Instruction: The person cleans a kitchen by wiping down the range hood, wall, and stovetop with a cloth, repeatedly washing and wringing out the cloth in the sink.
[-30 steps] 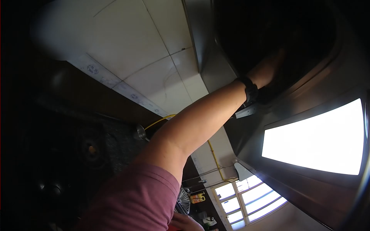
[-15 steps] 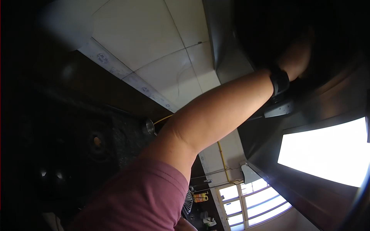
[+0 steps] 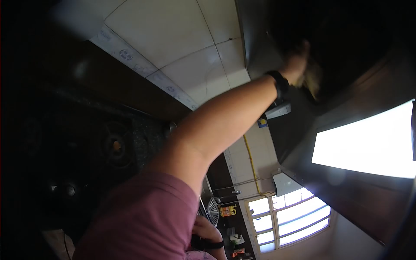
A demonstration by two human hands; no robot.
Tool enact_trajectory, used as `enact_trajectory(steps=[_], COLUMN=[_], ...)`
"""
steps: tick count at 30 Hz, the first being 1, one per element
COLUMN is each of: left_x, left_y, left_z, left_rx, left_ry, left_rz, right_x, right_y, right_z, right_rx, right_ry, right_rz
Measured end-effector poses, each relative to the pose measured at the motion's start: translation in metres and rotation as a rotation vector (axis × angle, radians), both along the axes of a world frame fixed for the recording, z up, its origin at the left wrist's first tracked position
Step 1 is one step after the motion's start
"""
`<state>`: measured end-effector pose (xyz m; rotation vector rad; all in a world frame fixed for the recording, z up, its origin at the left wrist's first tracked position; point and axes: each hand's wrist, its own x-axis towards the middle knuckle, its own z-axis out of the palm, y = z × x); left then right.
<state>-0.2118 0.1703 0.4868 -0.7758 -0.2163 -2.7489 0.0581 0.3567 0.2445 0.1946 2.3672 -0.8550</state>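
Right hand (image 3: 299, 65) raised into the dark, smooth metal range hood (image 3: 346, 47), pressing a pale, crumpled cloth (image 3: 313, 78) against its inner surface; fingers blurred, grip on the cloth not discernible. Black band on the wrist just below. Left hand (image 3: 207, 236) low by the maroon sleeve, closed around a dark object. Glossy white wall tiles (image 3: 173, 39) left of the raised hand.
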Motion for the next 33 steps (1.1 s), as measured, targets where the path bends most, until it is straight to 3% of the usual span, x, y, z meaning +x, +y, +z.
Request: enact_trajectory(steps=[1, 3, 5, 7, 8, 10, 14, 15, 17, 22, 25, 30, 33], left_x=[-0.007, -0.014, -0.039, 0.004, 0.019, 0.035, 0.096, 0.113, 0.133, 0.169, 0.180, 0.196, 0.224], left_y=[-0.006, -0.009, 0.002, -0.006, -0.002, 0.020, 0.069, 0.075, 0.096, 0.114, 0.119, 0.120, 0.134], left_z=[-0.008, -0.039, -0.067, -0.113, -0.135, -0.182, -0.241, -0.248, -0.256, -0.266, -0.273, -0.287, -0.296], left_rx=[-0.036, 0.111, 0.323, 0.456, 0.445, 0.366, 0.255, 0.232, 0.178, 0.037, -0.070, -0.305, -0.387], left_ry=[-0.169, -0.245, -0.073, -0.028, -0.060, -0.127, -0.362, -0.386, -0.498, -0.496, -0.457, -0.302, -0.373], left_rz=[0.050, 0.316, 0.148, -0.338, -0.392, -0.551, -0.747, -0.831, -0.769, -0.797, -0.722, -0.884, -0.747], right_x=[0.003, 0.006, 0.009, 0.011, 0.012, 0.007, -0.009, -0.012, -0.015, -0.018, 0.000, 0.015, 0.023], right_y=[0.013, 0.024, 0.035, 0.043, 0.042, 0.037, 0.021, 0.013, 0.010, 0.026, 0.044, 0.078, 0.100], right_z=[-0.014, -0.028, -0.034, -0.034, -0.031, -0.025, -0.014, -0.010, -0.011, -0.022, -0.018, -0.024, -0.035], right_rx=[-0.063, -0.097, -0.034, -0.046, -0.057, -0.222, -0.547, -0.624, -0.658, -0.545, -0.786, -1.122, -1.167], right_ry=[0.091, 0.099, 0.112, 0.137, 0.120, 0.349, 0.732, 0.782, 0.868, 0.999, 0.820, 0.695, 0.665], right_rz=[0.081, 0.099, 0.098, 0.091, 0.096, -0.071, -0.113, -0.116, -0.027, -0.081, -0.205, -0.415, -0.470])
